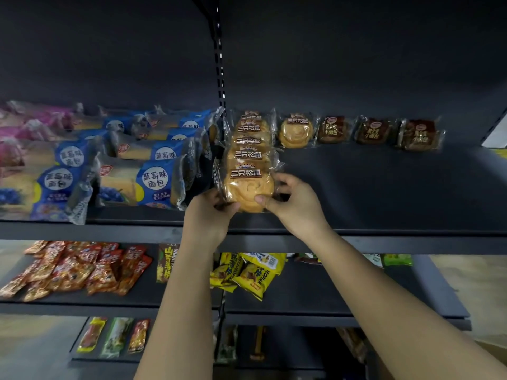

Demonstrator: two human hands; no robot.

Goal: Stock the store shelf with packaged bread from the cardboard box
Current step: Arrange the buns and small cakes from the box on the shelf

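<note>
A clear-wrapped round golden bread pack (248,189) lies at the front of a row of the same packs (248,138) on the dark upper shelf (384,193). My left hand (211,215) grips its lower left corner. My right hand (293,201) holds its right side, thumb on the front of the wrapper. One more round pack (295,132) lies at the back of the shelf. The cardboard box is out of sight.
Blue blueberry bread packs (153,182) fill the shelf to the left, pink packs (24,127) beyond them. Three dark brown bread packs (373,131) line the back right. Lower shelves hold red snack bags (76,270) and yellow bags (252,275).
</note>
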